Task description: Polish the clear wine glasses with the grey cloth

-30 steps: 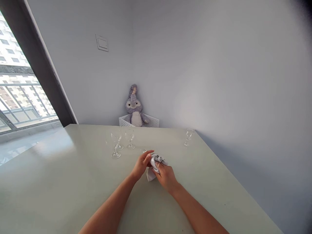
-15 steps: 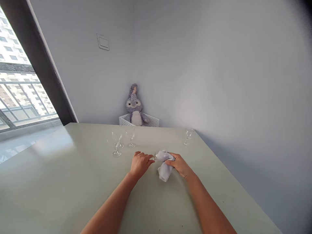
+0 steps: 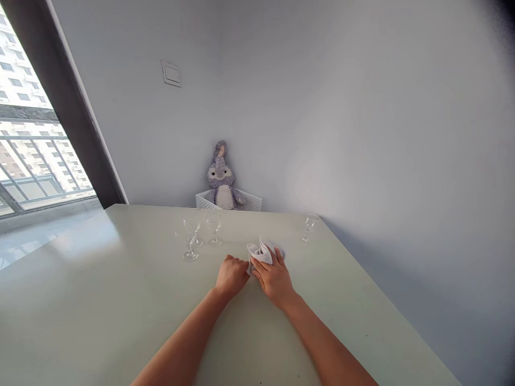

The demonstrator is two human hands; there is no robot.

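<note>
Cloth (image 3: 264, 256) tip-up, long axis unclear

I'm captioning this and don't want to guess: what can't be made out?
Head view: anything inside the white cloth; folds and the right hand cover it.
Head view: what the left hand grasps, if anything; its own knuckles hide it.
Head view: the basket's base; the table's far edge hides it.

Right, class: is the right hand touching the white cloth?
Touching. The head view shows the right hand on the white cloth, its fingers lying against the folds.
</note>
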